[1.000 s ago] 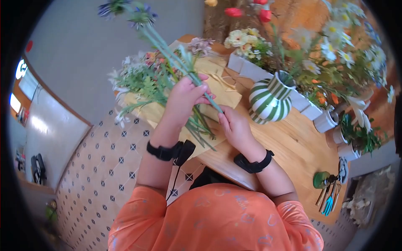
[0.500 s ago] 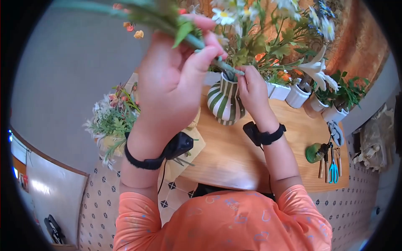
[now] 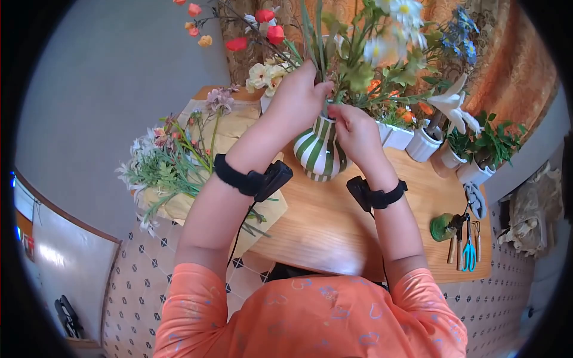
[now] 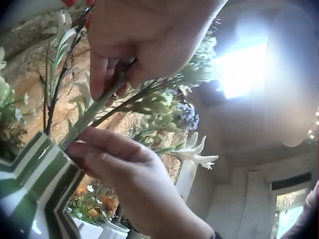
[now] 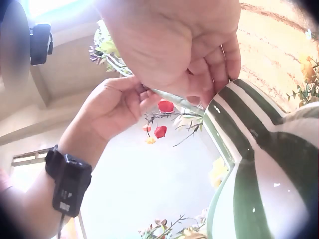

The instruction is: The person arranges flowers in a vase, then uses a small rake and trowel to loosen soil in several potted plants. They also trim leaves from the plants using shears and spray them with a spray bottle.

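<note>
Thick green flower stems (image 4: 82,124) run down into the mouth of a green-and-white striped vase (image 3: 321,154). My left hand (image 3: 300,95) grips them a little above the mouth, thumb and fingers curled round. At the rim, my right hand (image 3: 361,134) pinches the same stems low down, its fingertips right beside the vase neck (image 5: 234,119). White daisies (image 3: 406,12) and a dark twig with red blooms (image 3: 262,24) rise from around the vase mouth. The lower ends of the held stems are hidden inside the vase.
Cut flowers (image 3: 158,155) lie on brown paper (image 3: 262,209) at the table's left. Behind stand white planters (image 3: 397,136) and a potted white lily (image 3: 450,107). A green bottle (image 3: 441,227), blue-handled scissors (image 3: 469,256) and small tools are at the right edge.
Both hands have carried the blue-purple thistle-like flower stems from over the paper to the vase. The stems have swung upright and their ends have gone into its mouth.
</note>
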`<state>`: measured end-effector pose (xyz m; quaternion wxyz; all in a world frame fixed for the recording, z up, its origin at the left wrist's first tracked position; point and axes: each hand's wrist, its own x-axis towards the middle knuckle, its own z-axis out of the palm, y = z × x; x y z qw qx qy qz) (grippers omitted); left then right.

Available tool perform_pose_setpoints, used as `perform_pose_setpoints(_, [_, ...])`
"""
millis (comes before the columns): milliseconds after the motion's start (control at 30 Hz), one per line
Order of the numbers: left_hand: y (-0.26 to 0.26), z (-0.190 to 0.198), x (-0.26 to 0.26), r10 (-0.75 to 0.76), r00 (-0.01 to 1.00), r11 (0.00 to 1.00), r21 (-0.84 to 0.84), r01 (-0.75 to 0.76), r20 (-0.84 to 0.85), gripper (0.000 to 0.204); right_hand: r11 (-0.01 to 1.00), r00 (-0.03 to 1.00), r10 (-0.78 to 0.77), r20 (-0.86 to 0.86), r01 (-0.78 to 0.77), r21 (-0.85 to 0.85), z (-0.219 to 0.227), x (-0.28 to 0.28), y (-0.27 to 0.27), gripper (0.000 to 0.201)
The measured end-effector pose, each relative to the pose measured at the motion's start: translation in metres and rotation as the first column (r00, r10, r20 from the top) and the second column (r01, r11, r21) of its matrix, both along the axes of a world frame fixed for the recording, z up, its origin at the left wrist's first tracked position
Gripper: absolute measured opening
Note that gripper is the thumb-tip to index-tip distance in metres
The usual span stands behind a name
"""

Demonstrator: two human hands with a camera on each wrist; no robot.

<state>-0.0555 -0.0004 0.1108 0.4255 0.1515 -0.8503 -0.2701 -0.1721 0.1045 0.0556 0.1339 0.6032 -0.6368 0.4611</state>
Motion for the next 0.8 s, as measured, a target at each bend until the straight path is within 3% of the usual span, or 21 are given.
perform_pose_setpoints(33, [0.007,0.003,0.0,0.095,0.994,0.995,0.007,-0.095,0.056,0.02,1.0,1.0,0.001,0.003,-0.001,0.003,-0.002,0.0,-0.001,0.021])
perform_pose_setpoints(67, [0.005,-0.002,-0.003,0.095,0.994,0.995,0.009,-0.096,0.058,0.02,1.0,0.998,0.001,0.07,0.0,-0.025,-0.003,-0.002,-0.003,0.023])
perform_pose_setpoints(200, [-0.014,-0.04,-0.022,-0.013,0.999,0.999,-0.051,0.015,0.031,0.025,0.994,0.986,0.02,0.163,-0.002,-0.113,0.002,-0.001,-0.003,0.028])
perform_pose_setpoints(267, [-0.014,-0.054,-0.027,-0.043,0.977,0.996,0.08,0.027,0.211,0.027,0.992,0.991,-0.033,0.133,0.048,-0.114,0.004,-0.004,-0.004,0.029])
perform_pose_setpoints(300, [-0.02,-0.07,-0.035,-0.045,0.981,0.999,0.012,0.044,0.191,0.03,0.988,0.991,-0.087,0.105,0.1,-0.119,0.004,-0.004,-0.004,0.031])
perform_pose_setpoints(400, [0.005,-0.061,-0.024,0.057,0.98,0.994,-0.105,-0.037,0.189,0.032,0.976,0.97,-0.139,0.198,0.168,-0.14,0.005,-0.002,-0.002,0.03])
perform_pose_setpoints(467, [0.012,-0.067,-0.024,0.016,0.992,0.999,-0.038,-0.011,0.127,0.034,0.982,0.964,-0.14,0.224,0.165,-0.096,0.007,0.0,0.004,0.029])
perform_pose_setpoints(533, [0.014,-0.079,-0.026,0.014,0.999,0.995,-0.102,-0.017,-0.033,0.036,0.987,0.958,-0.141,0.251,0.157,-0.044,0.004,0.001,0.007,0.028])
perform_pose_setpoints(633, [0.017,-0.094,-0.03,0.036,0.991,0.974,-0.216,-0.063,-0.126,0.041,0.973,0.952,-0.219,0.213,0.23,-0.028,-0.01,-0.003,0.005,0.017])
perform_pose_setpoints(667, [0.019,-0.097,-0.028,0.023,0.984,0.972,-0.226,-0.064,-0.178,0.045,0.982,0.959,-0.181,0.216,0.189,-0.016,-0.014,-0.001,0.004,0.017])
perform_pose_setpoints(733, [0.021,-0.1,-0.013,0.011,0.985,0.981,-0.191,-0.044,-0.171,0.047,0.987,0.897,-0.062,0.437,0.121,-0.11,-0.026,0.008,0.006,0.015])
perform_pose_setpoints(800, [0.018,-0.099,0.013,0.054,0.979,0.981,-0.174,-0.089,-0.198,0.046,0.993,0.913,-0.049,0.404,0.09,-0.083,-0.04,0.011,0.011,0.014])
